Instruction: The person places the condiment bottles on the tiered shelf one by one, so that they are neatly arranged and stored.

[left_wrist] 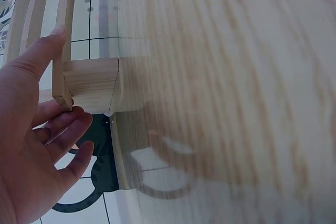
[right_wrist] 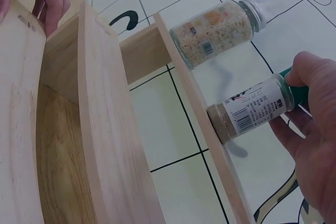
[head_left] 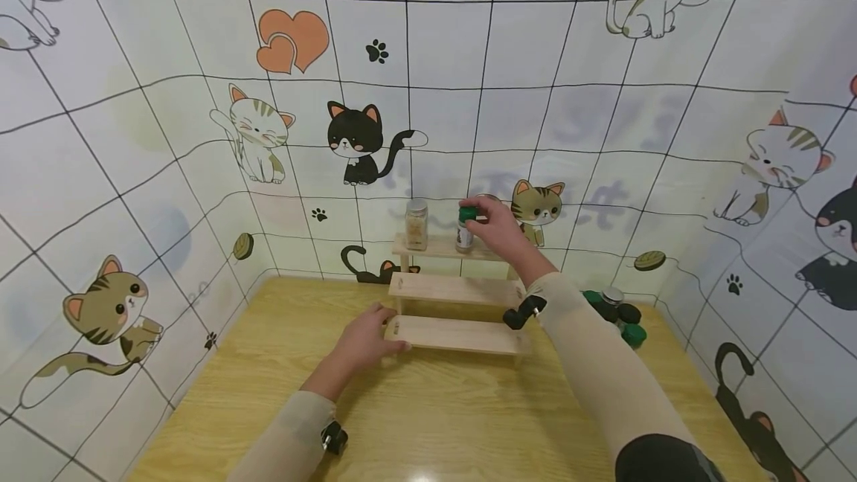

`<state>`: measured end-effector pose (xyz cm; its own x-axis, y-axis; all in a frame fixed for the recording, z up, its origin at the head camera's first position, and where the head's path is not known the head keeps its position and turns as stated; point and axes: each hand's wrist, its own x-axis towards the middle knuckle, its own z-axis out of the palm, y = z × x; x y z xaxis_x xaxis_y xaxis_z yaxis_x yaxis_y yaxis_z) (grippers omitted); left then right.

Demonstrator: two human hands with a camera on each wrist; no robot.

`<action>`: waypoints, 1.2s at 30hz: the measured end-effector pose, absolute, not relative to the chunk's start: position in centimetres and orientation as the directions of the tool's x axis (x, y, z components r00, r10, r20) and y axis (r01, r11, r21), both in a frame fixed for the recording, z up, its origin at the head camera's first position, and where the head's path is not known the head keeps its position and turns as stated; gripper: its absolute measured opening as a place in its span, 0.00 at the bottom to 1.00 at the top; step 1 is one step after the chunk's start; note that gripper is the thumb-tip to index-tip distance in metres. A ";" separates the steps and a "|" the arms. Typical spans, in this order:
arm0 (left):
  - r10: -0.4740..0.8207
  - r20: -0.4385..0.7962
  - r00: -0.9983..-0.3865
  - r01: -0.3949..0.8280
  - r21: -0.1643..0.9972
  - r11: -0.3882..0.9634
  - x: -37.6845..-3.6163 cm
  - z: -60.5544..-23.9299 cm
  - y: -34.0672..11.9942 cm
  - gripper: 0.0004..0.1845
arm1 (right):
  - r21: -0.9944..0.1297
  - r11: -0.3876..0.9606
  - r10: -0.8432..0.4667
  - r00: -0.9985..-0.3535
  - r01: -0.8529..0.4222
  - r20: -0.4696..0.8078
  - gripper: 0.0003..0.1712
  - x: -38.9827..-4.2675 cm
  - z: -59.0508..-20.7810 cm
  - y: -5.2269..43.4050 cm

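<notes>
A small spice jar (right_wrist: pixel 252 109) with a green cap and a white barcode label stands on the top tier of a wooden three-tier rack (head_left: pixel 455 288). My right hand (head_left: pixel 498 227) pinches its green cap between thumb and fingers. To the left on that same tier is a glass jar (head_left: pixel 416 225) with a silver lid and pale flaky contents. My left hand (head_left: pixel 364 337) grips the left end of the lowest tier, thumb on top and fingers beneath, as the left wrist view (left_wrist: pixel 39 114) shows.
Several jars with green and black caps (head_left: pixel 619 315) are grouped on the wooden table (head_left: pixel 301 363) at the right, beyond my right forearm. A cat-print tiled backdrop (head_left: pixel 442 117) rises behind the rack and along both sides.
</notes>
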<state>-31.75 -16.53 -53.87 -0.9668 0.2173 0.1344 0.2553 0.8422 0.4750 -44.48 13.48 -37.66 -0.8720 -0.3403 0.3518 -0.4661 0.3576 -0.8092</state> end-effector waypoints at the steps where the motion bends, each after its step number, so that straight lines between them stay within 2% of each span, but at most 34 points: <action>1: 0.217 0.133 -0.967 0.255 0.474 0.843 -31.8 -53.8 -16.5 0.44 | -0.811 0.356 -0.341 -0.873 -0.464 0.350 0.23 -44.4 -37.6 13.5; 16: 0.233 0.143 -0.962 0.273 0.471 0.839 -31.5 -53.4 -16.4 0.44 | -0.824 0.288 -0.353 -0.854 -0.488 0.383 0.34 -43.8 -38.2 14.6; 25: 0.228 0.148 -0.962 0.271 0.466 0.842 -31.6 -53.5 -16.5 0.44 | -0.793 0.413 -0.308 -0.888 -0.448 0.341 0.38 -41.2 -39.3 18.3; 36: 0.226 0.148 -0.963 0.269 0.470 0.840 -32.1 -54.2 -16.6 0.46 | -0.721 0.509 -0.264 -0.883 -0.470 0.389 0.33 -36.9 -40.8 23.3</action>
<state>-32.13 -16.58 -54.25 -0.9629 0.2259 0.1477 0.2693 0.8403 0.4705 -36.91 23.30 -40.80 -0.8827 -0.2641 0.3888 -0.4700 0.5087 -0.7213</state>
